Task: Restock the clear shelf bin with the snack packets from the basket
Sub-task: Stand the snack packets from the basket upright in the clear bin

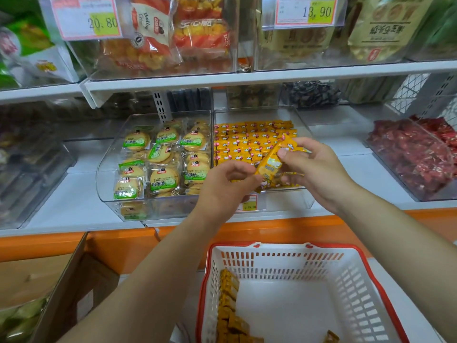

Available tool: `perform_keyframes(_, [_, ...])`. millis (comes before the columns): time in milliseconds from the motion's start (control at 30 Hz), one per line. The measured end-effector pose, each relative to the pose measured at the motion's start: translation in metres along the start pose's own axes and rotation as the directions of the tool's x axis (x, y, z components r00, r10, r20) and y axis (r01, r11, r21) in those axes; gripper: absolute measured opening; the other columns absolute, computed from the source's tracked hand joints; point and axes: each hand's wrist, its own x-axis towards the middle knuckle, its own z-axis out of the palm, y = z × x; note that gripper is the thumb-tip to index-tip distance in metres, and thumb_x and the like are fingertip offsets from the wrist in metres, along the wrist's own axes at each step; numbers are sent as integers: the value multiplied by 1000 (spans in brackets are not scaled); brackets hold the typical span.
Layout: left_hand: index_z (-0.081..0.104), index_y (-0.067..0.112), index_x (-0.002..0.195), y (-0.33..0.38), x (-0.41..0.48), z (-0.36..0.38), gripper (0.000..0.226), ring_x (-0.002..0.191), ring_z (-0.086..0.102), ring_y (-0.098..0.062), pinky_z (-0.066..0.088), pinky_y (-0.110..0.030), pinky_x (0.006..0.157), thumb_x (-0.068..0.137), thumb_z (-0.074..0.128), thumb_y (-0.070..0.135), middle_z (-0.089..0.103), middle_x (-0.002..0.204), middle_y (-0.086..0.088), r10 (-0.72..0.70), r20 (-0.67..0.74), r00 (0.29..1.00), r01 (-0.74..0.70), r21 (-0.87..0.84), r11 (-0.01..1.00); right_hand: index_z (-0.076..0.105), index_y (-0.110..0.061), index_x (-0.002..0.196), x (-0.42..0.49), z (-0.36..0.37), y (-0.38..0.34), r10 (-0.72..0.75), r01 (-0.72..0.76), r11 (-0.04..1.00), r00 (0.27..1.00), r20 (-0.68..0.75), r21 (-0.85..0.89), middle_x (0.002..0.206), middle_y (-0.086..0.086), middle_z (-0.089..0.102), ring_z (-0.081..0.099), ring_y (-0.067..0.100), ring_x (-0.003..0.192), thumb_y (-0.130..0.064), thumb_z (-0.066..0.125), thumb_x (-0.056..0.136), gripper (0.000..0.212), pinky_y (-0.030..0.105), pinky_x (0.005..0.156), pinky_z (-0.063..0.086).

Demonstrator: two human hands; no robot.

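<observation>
A clear shelf bin [303, 120] on the middle shelf holds rows of yellow snack packets [247, 142]. Over its front part, both hands hold a small bunch of yellow packets [270, 164]. My left hand [230, 186] pinches the bunch's lower end. My right hand [314, 167] grips its upper end from the right. Below, a white basket with a red rim [291, 258] has several yellow-brown packets [230, 310] lying along its left wall and one more [331, 337] at the bottom edge.
A clear bin of round biscuit packs [158, 164] stands just left of the yellow bin. A bin of red packets [415, 154] sits to the right. An open cardboard box [74, 280] is at lower left. The upper shelf carries more bins with price tags [306, 11].
</observation>
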Motion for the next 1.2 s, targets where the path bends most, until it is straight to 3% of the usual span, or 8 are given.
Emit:
perform_keyframes(67, [70,21,100,-7,3,-2,11,91,70,-14,61,-29,75,91,76,18,72,99,4,79,-37,996,-69,229,971,55,-11,130,10,-3,2,-14,13,997,1000,-14,-81,92,7,71,69,22,85,-18,72,90,44,32,62,57])
perform_keyframes(167, [68,27,120,-18,8,-9,29,105,64,-11,56,-31,86,92,75,29,69,115,9,193,-21,981,-136,635,761,61,-20,125,30,-10,5,-123,106,919,992,-20,-380,100,2,65,69,19,78,-23,75,88,40,34,67,59])
perform_keyframes(400, [67,31,125,-40,11,-5,31,99,66,-21,56,-32,75,94,65,33,74,112,3,216,102,971,-182,901,394,70,-20,118,70,-3,33,-170,232,484,971,170,-844,102,-1,66,56,8,77,-25,81,82,38,21,71,39])
perform_keyframes(733, [65,32,126,-38,12,-3,32,99,67,-21,59,-38,79,94,67,31,74,111,4,220,68,973,-152,909,389,61,-13,129,63,16,51,-108,128,421,990,91,-898,113,10,70,63,29,109,-23,77,86,47,38,92,53])
perform_keyframes(867, [64,24,132,-16,-3,-4,40,110,64,-20,57,-39,84,94,70,34,69,125,1,340,52,939,-199,887,416,63,-26,124,33,5,25,-204,151,312,975,89,-938,119,0,64,61,22,105,-38,75,84,44,35,81,51])
perform_keyframes(933, [67,24,123,-13,-19,-3,32,102,64,-17,55,-35,78,93,71,35,70,115,4,387,55,920,-247,849,467,65,-33,109,6,-6,16,-280,222,358,952,123,-907,107,-9,64,60,14,91,-39,73,82,29,31,74,49])
perform_keyframes(1033, [68,27,111,-35,-47,5,22,91,65,-13,56,-32,76,91,70,35,69,101,10,136,138,981,-193,787,587,63,-38,86,-40,-23,30,-231,275,441,955,188,-854,78,-22,64,57,-4,68,-42,67,76,12,27,65,49])
perform_keyframes(1200, [64,26,118,-123,-71,20,28,93,60,-16,54,-32,78,93,64,37,68,115,3,-366,248,897,-109,927,359,65,-30,83,-87,-51,139,255,116,498,927,274,-859,78,-16,65,65,8,78,-27,76,81,12,28,71,49])
